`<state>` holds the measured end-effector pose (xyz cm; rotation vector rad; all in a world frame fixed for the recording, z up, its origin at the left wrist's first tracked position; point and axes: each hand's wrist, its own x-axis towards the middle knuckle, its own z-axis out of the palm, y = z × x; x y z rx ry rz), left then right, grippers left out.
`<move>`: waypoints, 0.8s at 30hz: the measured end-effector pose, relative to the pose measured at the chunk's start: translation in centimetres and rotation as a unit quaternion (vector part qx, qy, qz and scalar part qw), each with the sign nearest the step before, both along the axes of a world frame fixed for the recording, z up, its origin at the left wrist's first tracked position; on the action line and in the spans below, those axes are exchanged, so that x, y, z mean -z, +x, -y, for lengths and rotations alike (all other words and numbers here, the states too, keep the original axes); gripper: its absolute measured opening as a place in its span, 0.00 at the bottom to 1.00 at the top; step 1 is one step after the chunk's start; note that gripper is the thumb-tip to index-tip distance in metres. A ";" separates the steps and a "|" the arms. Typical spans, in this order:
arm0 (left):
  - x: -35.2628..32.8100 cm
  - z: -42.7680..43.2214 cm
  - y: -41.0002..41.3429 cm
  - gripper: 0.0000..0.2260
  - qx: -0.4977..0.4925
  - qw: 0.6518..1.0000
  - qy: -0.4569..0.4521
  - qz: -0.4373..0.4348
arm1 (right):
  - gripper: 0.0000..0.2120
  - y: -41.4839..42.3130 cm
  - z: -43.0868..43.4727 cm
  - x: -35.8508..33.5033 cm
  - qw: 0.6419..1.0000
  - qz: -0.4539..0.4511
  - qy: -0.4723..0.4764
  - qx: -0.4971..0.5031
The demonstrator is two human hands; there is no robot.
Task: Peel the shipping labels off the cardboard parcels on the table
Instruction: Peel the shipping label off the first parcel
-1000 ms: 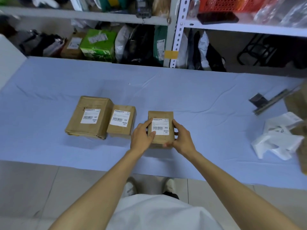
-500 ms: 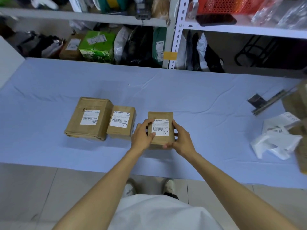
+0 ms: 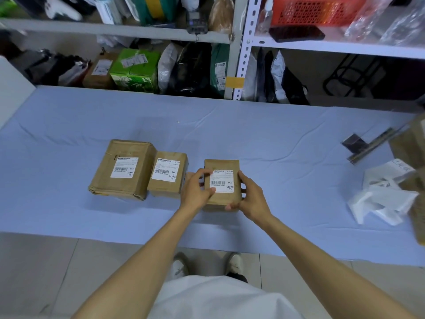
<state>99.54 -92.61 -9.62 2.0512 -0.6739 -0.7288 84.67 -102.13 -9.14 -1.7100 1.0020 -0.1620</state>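
Small parcel braced in both hands, label corner being worked.

The small parcel (image 3: 221,165) is held on the table (image 3: 287,146), near its front edge and right of the middle parcel (image 3: 167,176). It is gripped by the right hand (image 3: 251,196), apparently for steadiness. The left hand (image 3: 197,189) is curled round its left side, thumb at the shipping label (image 3: 222,182) corner, probably to start peeling. Its long axis is pointed away from the person, label upward.

Table (image 3: 287,134): under a pale blue cloth (image 3: 69,217), spread below and around the left hand (image 3: 195,192).
Shelves (image 3: 322,46): white metal, beyond the table, far past the right hand (image 3: 250,199), crammed with bags (image 3: 184,67).
Floor (image 3: 34,272): grey tiles, nearer than both hands.
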 end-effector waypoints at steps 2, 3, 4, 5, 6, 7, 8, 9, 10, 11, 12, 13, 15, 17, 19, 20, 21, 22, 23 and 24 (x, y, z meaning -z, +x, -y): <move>-0.4 0.7 0.6 0.13 -0.012 1.000 -0.003 0.029 | 0.56 -0.1 0.0 0.1 1.000 0.000 0.003 0.001; -0.4 1.2 0.9 0.10 -0.016 0.999 -0.007 0.034 | 0.56 -0.1 0.0 0.2 1.000 0.000 0.003 0.002; -0.6 1.6 1.0 0.08 -0.020 0.999 -0.007 0.033 | 0.56 -0.1 0.0 0.2 1.000 0.000 0.003 0.002; -0.4 2.0 1.1 0.06 -0.023 0.999 -0.006 0.036 | 0.56 -0.1 0.0 0.2 1.000 0.000 0.004 0.003; -0.4 2.2 1.0 0.05 -0.028 0.999 0.000 0.046 | 0.56 -0.1 0.0 0.2 1.000 0.000 0.005 0.001; -0.2 2.3 0.9 0.04 -0.034 0.998 0.002 0.061 | 0.56 -0.1 0.0 0.2 1.000 -0.001 0.004 -0.002; 0.0 2.4 0.7 0.02 -0.041 0.996 0.005 0.077 | 0.55 -0.1 0.1 0.2 1.000 -0.003 0.003 -0.004; 0.3 2.5 0.6 0.01 -0.049 0.995 0.005 0.090 | 0.55 -0.1 0.1 0.3 1.000 -0.006 0.001 -0.005; 0.3 2.6 0.4 0.02 -0.059 0.994 0.009 0.096 | 0.56 -0.1 0.1 0.3 1.000 -0.009 0.000 -0.004; 0.4 2.6 0.2 0.02 -0.068 0.992 0.012 0.101 | 0.56 0.0 0.1 0.3 1.000 -0.012 -0.001 -0.003; 0.3 2.7 0.1 0.02 -0.077 0.991 0.014 0.105 | 0.57 0.0 0.1 0.4 1.000 -0.014 -0.002 -0.002; 0.4 2.8 0.1 0.02 -0.084 0.991 0.014 0.104 | 0.58 0.1 0.1 0.4 1.000 -0.014 -0.001 -0.002; 0.1 2.7 0.2 0.03 -0.090 0.992 0.013 0.083 | 0.58 0.1 0.0 0.4 1.000 -0.016 -0.005 -0.006; -0.5 2.6 0.6 0.03 -0.096 0.994 0.006 0.050 | 0.57 0.1 0.1 0.3 1.000 -0.014 -0.012 -0.008; -0.8 2.1 1.2 0.02 -0.104 0.993 -0.049 -0.012 | 0.56 0.0 0.2 0.2 1.000 -0.007 -0.015 -0.009; -1.1 1.6 1.2 0.07 -0.100 0.991 -0.077 -0.047 | 0.55 0.0 0.3 0.1 1.000 -0.001 -0.015 -0.007; -1.0 0.9 1.1 0.12 -0.086 0.989 -0.094 -0.078 | 0.55 0.0 0.3 0.0 1.000 0.004 -0.012 -0.005; -0.9 0.1 0.8 0.17 -0.067 0.989 -0.095 -0.090 | 0.56 0.0 0.4 -0.3 1.000 0.005 -0.009 -0.004; -0.7 -0.6 0.4 0.20 -0.046 0.992 -0.080 -0.084 | 0.59 0.0 0.4 -0.5 1.000 0.000 -0.005 -0.003; -0.5 -1.3 0.0 0.22 -0.027 0.994 -0.070 -0.080 | 0.61 0.0 0.4 -0.7 1.000 -0.011 -0.006 -0.005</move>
